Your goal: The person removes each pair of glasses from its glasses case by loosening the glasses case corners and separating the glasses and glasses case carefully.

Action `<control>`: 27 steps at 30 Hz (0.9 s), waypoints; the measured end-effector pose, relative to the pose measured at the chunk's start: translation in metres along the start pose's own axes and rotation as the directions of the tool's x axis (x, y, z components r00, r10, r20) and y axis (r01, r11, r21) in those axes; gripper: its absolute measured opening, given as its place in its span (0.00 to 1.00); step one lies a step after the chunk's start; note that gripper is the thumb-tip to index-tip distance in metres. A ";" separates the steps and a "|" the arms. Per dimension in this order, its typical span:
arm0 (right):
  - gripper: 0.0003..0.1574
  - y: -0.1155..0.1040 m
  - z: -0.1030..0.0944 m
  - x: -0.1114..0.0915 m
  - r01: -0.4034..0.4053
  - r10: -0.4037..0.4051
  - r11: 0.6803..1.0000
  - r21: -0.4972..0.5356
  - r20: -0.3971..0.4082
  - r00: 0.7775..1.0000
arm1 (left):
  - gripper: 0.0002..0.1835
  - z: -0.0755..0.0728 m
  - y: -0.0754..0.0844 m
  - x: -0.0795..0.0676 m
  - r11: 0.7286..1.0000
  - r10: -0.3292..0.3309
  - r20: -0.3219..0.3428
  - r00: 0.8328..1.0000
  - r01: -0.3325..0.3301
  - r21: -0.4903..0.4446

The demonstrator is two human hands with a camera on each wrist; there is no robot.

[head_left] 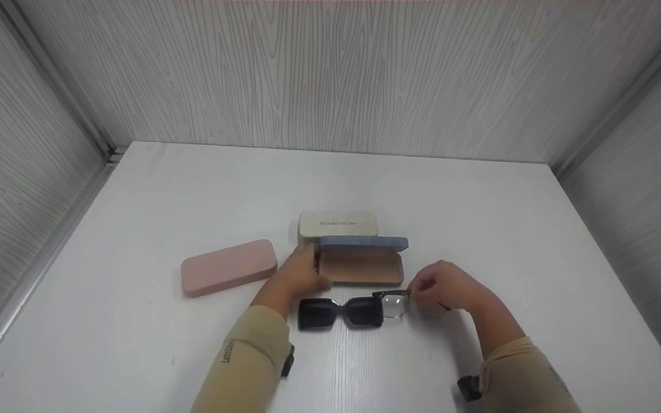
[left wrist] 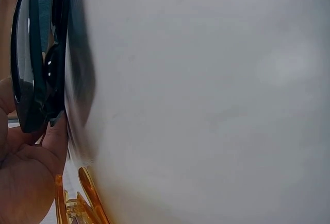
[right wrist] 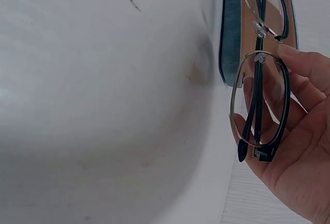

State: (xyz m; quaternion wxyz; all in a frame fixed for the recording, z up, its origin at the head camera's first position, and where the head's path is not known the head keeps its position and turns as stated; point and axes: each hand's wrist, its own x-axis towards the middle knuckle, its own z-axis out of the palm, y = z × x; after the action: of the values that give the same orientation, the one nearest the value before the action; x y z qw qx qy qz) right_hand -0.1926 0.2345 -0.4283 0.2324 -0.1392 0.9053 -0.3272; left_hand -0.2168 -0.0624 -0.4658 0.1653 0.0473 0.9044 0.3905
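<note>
My left hand [head_left: 299, 272] grips the left end of an open glasses case [head_left: 364, 243], which has a blue lid and a tan inside. Between thumb and fingers, my right hand [head_left: 445, 285] holds clear eyeglasses [head_left: 393, 305] with dark upper rims. Their temples are folded behind the lenses in the right wrist view, where the thumb touches near the bridge [right wrist: 260, 57]. Dark sunglasses [head_left: 340, 314] lie on the table in front of the case, beside the eyeglasses. In the left wrist view the sunglasses [left wrist: 31, 64] partly hide the left hand [left wrist: 31, 167].
Left of the left hand lies a closed pink glasses case [head_left: 229, 268]. A closed cream case [head_left: 338, 223] with small lettering stands just behind the blue lid. An amber see-through clip-like piece [left wrist: 87, 203] shows low in the left wrist view. Grained panels [head_left: 336, 74] border the white table [head_left: 135, 195].
</note>
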 end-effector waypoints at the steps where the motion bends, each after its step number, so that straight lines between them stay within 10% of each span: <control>1: 0.06 0.002 0.000 0.000 -0.010 0.010 1.000 0.002 0.004 1.000 | 0.40 0.000 0.000 0.000 1.000 0.003 0.001 1.000 -0.003 0.004; 27: 0.05 0.022 0.002 -0.002 -0.136 0.137 0.990 -0.043 0.036 0.990 | 0.49 0.001 -0.003 0.005 1.000 -0.017 0.034 0.999 0.017 0.012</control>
State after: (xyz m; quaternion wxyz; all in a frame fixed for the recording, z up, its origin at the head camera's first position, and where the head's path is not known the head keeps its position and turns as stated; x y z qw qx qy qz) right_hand -0.1919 0.2503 -0.4433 0.2688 -0.0878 0.9144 -0.2896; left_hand -0.2211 -0.0625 -0.4694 0.1836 0.0470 0.9041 0.3830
